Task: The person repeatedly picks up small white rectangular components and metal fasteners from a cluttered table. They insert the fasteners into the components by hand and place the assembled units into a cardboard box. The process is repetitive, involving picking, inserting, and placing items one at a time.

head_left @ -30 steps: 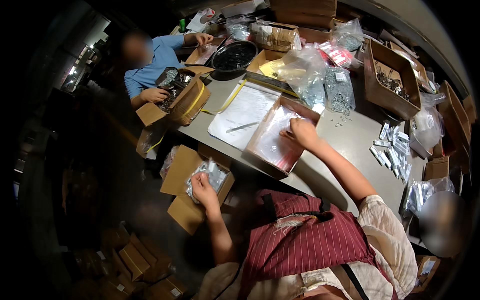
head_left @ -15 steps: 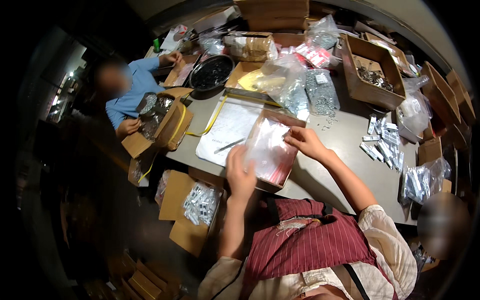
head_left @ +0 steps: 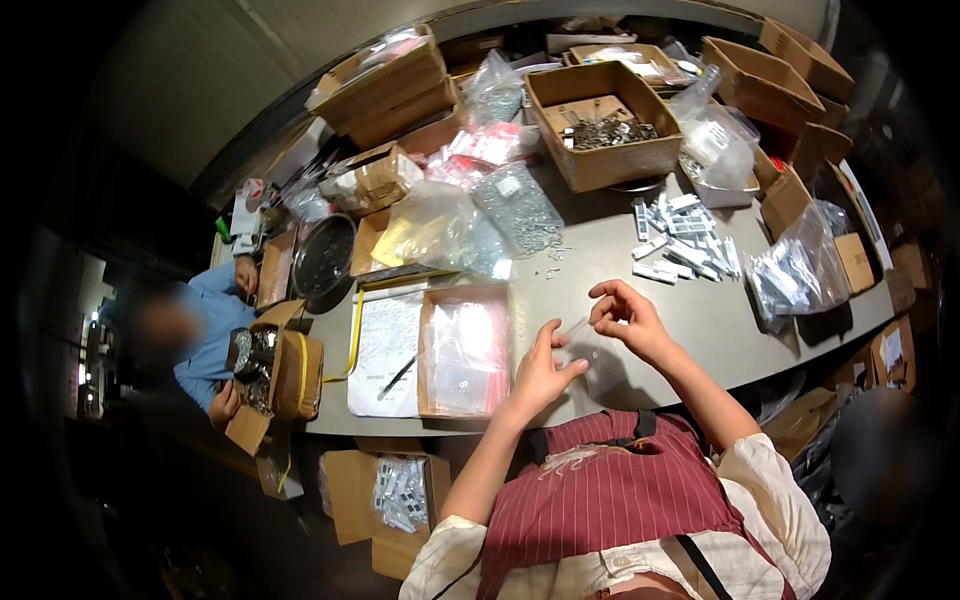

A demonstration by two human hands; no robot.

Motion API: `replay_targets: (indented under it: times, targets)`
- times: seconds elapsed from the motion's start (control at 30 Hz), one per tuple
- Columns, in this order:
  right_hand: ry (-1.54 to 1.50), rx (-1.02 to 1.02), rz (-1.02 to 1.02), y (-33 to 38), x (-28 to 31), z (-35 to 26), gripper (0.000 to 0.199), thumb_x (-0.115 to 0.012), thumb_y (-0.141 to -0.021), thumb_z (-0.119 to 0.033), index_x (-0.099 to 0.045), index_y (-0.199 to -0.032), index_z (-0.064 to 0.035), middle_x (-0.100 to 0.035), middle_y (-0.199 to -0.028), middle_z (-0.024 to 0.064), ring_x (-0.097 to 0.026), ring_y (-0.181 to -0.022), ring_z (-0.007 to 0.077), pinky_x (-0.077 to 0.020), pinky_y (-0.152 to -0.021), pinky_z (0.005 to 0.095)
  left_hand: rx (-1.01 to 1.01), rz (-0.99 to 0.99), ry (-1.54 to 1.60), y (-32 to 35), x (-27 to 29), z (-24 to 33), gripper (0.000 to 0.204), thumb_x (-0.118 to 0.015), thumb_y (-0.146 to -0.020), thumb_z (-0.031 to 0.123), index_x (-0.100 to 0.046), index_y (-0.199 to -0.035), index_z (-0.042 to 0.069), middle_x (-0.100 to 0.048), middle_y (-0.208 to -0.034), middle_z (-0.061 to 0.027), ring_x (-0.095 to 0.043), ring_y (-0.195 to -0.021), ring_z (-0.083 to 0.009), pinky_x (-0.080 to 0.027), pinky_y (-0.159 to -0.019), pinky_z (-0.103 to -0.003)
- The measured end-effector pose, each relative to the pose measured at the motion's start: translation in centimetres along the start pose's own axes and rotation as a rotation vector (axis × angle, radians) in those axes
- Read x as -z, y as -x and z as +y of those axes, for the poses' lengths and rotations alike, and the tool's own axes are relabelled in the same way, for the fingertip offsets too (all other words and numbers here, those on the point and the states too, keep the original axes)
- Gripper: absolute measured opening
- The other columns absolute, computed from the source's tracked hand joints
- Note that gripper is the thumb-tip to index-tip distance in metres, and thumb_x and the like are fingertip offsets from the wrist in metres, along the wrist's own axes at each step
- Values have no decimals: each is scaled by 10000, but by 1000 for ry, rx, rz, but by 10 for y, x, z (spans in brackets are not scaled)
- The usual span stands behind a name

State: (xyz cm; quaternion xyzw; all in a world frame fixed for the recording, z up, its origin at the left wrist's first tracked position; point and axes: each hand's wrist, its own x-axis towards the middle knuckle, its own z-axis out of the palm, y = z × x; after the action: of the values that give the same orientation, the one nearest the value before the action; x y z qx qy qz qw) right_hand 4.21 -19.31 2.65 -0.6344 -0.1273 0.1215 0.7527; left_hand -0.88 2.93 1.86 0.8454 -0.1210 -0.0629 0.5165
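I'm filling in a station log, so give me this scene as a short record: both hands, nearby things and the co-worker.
Left hand: open, fingers apart, beside a clear bag; contact unclear
Right hand: pinching the clear bag
Left of hands: shallow box holding flat clear bags
Beyond right hand: pile of silver-white pieces
Co-worker's nearer hand: at an open carton

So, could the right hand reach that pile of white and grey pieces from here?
Probably yes: the pile lies just beyond the right hand, and the way over the tabletop looks unblocked. That hand seems to pinch a clear bag, which could hinder grasping.
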Motion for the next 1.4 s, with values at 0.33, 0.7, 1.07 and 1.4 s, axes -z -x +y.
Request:
replay_targets:
  times: [0.33,0.7,1.07,1.4]
  targets:
    - [-119,-78,128,44,20,13,378,-655,-862,-1,-592,-1234,-26,-686,-933,56,-638,-852,130,-532,-799,296,71,28,318,-12,-29,35,151,-710,-944,104,-736,-1027,-20,-729,-838,-51,-669,-793,-114,-532,-737,-263]
    - [-203,-341,-90,68,26,31,306,-696,-925,-83,-634,-1213,-4,-720,-950,81,-680,-844,150,-550,-779,306,215,74,334,-16,-39,34,136,-736,-915,102,-680,-892,-19,-685,-825,-110,-638,-739,-139,-500,-665,-304]
    - [961,422,-139,35,14,-17,432,-609,-723,-94,-692,-1146,-110,-689,-1098,51,-523,-1301,275,-170,-1229,569,-249,106,-309,-26,-31,10,273,-808,-786,100,-643,-983,6,-628,-877,-124,-617,-813,-293,-505,-742,-399]
    - [656,180,-363,-65,19,31,365,-721,-745,-163,-747,-1108,-134,-650,-1241,90,-549,-1228,320,-356,-1104,494,-28,193,-369,-41,-50,-67,255,-704,-818,88,-646,-1048,-4,-657,-963,-161,-620,-956,-386,-469,-860,-488]
